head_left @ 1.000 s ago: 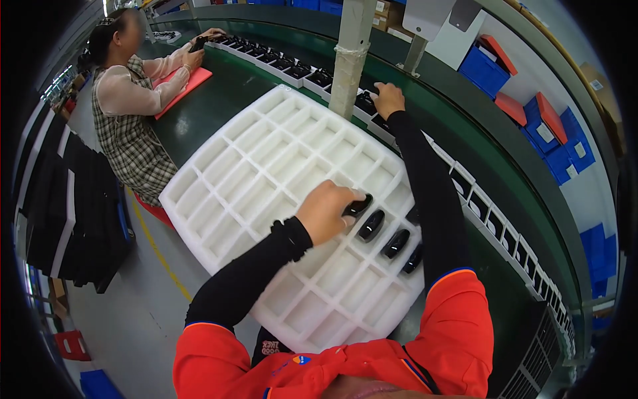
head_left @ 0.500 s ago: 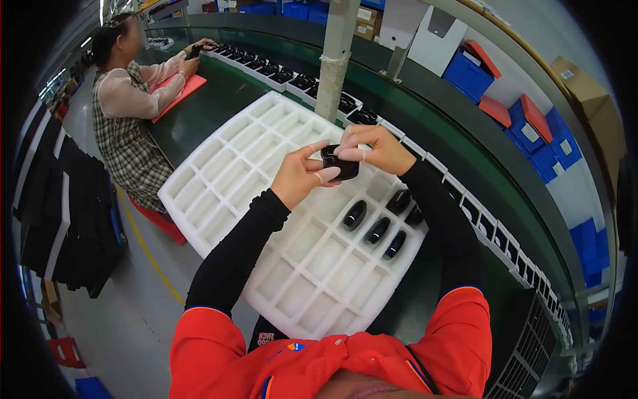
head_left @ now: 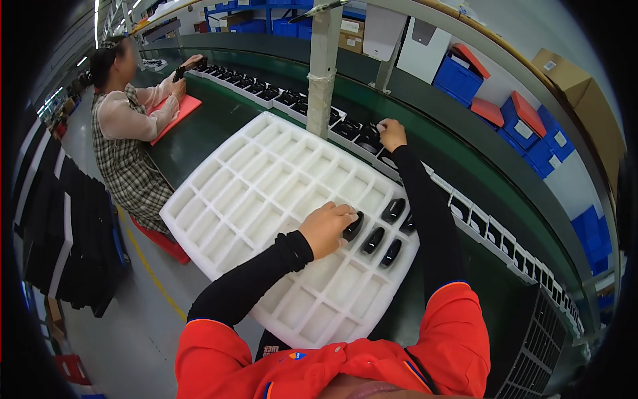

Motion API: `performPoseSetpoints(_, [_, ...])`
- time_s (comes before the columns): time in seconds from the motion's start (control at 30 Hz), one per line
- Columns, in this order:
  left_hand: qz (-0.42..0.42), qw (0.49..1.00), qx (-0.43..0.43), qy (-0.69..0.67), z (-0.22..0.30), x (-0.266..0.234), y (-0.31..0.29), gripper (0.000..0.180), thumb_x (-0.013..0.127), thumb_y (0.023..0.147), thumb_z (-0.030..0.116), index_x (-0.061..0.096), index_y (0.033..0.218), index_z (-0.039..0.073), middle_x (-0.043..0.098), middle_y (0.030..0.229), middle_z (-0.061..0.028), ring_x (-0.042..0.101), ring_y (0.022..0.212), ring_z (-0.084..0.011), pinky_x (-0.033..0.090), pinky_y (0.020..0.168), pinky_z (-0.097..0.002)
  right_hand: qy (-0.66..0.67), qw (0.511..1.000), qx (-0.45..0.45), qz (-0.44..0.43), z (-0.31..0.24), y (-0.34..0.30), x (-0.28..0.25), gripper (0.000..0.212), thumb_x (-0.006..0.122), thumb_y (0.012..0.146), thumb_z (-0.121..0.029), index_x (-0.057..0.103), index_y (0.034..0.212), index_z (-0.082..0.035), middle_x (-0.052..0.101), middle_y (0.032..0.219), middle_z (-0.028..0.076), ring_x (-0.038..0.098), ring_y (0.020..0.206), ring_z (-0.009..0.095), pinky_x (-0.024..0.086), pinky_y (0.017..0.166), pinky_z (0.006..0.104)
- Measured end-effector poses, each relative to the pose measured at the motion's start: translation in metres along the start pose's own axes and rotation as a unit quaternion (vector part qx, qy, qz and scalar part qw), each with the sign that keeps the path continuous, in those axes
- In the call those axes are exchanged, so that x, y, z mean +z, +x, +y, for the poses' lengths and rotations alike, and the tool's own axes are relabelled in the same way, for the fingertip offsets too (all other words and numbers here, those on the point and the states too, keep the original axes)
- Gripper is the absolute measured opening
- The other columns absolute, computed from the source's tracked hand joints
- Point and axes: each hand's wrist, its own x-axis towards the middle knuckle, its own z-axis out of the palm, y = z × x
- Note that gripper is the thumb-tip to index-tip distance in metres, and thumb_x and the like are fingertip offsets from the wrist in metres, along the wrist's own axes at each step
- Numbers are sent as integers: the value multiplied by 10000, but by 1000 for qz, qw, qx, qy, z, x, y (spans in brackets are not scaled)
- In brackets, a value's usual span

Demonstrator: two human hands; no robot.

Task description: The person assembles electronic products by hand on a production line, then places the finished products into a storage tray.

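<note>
A white foam tray [head_left: 312, 324] with many compartments lies in front of me. Several glossy black oval devices [head_left: 372, 240] sit in compartments at its right side. My left hand [head_left: 325, 231] reaches over the tray, its fingers closed on one black oval device [head_left: 354, 227] at the left of that group. Farther off, my right hand [head_left: 393, 134] is at a row of white boxes [head_left: 458, 211] holding black parts [head_left: 369, 141]. Its thumb and fingertips are pinched together beside these parts; what they hold, if anything, is too small to make out.
A person [head_left: 126, 133] sits at the left by the green bench [head_left: 199, 133], holding a black item over a red mat [head_left: 176, 120]. An upright post [head_left: 321, 80] rises behind the tray. Blue bins [head_left: 458, 74] stand at back right, and black stacked trays [head_left: 66, 226] at left.
My hands have parted. The left came down to the tray with a black device; the right moved away to the row of white boxes. The view has shifted slightly.
</note>
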Motion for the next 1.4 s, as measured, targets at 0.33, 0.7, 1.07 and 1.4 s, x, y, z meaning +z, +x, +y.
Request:
performPoseSetpoints(0.33, [124, 832, -111, -530, -9, -8, 17, 365, 563, 859, 86, 502, 1212, 18, 585, 1070, -110, 592, 922, -166, 495, 758, -274, -210, 975, -29, -63, 33, 16, 13, 216, 618, 769, -197, 663, 900, -32, 626, 897, 200, 597, 883, 346, 467, 786, 397])
performPoseSetpoints(0.7, [135, 803, -142, -563, -8, -31, 65, 587, 615, 798, 4, 312, 1295, -77, 601, 1002, -203, 624, 890, -257, 545, 770, -337, 52, 913, -296, -277, -111, -87, -77, 136, 621, 810, -143, 650, 862, -21, 584, 728, 55, 554, 730, 146, 438, 681, 282])
performPoseSetpoints(1.07, [263, 943, -158, -128, -22, 14, 90, 704, 732, 715, 129, 359, 1292, -26, 616, 1017, -189, 639, 811, -199, 507, 672, -276, 122, 948, -114, -272, -54, -51, -78, 184, 614, 825, -150, 650, 955, -25, 586, 713, -3, 477, 605, 58, 409, 554, 221])
performPoseSetpoints(1.4, [26, 999, 8, -24, 9, 60, 100, 433, 722, 633, 116, 617, 1050, 67, 625, 930, -111, 533, 888, -314, 422, 848, -374, -147, 985, 12, -85, 29, 3, -2, 206, 632, 744, -154, 660, 909, -33, 644, 844, 160, 610, 854, 328, 479, 767, 396])
